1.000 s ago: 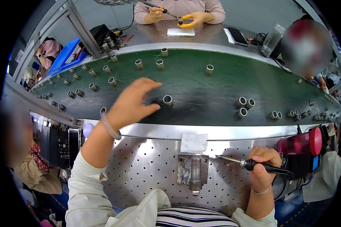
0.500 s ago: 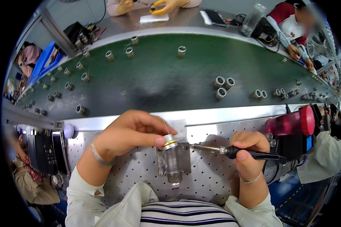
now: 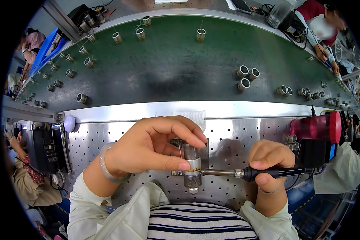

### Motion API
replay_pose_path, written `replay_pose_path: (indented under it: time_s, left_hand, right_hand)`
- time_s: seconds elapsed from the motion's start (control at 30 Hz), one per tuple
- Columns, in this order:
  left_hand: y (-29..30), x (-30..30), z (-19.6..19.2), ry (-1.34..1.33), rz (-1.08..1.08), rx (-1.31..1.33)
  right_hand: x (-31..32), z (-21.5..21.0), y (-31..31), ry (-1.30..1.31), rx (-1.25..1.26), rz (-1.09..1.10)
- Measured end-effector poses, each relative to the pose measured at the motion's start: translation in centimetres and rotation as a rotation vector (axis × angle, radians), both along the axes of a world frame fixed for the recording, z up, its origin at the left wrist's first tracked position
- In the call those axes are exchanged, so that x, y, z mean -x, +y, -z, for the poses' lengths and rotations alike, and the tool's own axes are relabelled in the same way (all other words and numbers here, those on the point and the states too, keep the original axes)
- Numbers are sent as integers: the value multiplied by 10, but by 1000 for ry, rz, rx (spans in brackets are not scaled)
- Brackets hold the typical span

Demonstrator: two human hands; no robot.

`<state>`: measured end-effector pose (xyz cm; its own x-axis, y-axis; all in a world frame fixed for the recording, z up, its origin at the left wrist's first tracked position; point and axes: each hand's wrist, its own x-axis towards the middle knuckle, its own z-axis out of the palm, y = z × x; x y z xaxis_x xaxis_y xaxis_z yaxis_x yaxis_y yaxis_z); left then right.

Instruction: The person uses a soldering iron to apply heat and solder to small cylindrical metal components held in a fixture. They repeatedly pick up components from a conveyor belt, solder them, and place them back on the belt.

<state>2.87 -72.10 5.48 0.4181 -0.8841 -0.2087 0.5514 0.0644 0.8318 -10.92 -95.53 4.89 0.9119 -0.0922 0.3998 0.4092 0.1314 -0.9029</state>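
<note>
My left hand (image 3: 164, 146) grips a short metal ring (image 3: 193, 164) with a yellow band and fine wires, its thumb pressed on the ring's left side. The ring sits around a metal post (image 3: 193, 182) with a rounded near end. My right hand (image 3: 270, 164) is closed around the black handle of a soldering iron (image 3: 224, 172). The iron points left, and its tip meets the ring at the yellow band or sits right beside it. Behind the post, a dark metal block (image 3: 204, 154) is partly hidden by my left fingers.
A green belt (image 3: 168, 80) beyond the perforated metal table (image 3: 128, 188) carries many similar rings, such as a group of three (image 3: 243, 84). A pink cup (image 3: 318, 127) lies at right beside more rings. A black box (image 3: 42, 150) stands at left. Other people sit around.
My left hand has brought the ring from the post's far end down toward its near end. The soldering iron's tip has come nearer, to the ring. The head view has shifted.
</note>
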Motion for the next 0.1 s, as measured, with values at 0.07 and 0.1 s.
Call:
replay_pose_path:
  time_s: [0.07,0.1]
  left_hand:
    - [1,-2,3,-67,13,55]
    - [1,-1,5,-62,13,55]
  right_hand:
    - [-1,-1,-1,-14,37,-13]
    - [-1,-1,-1,-10,41,-6]
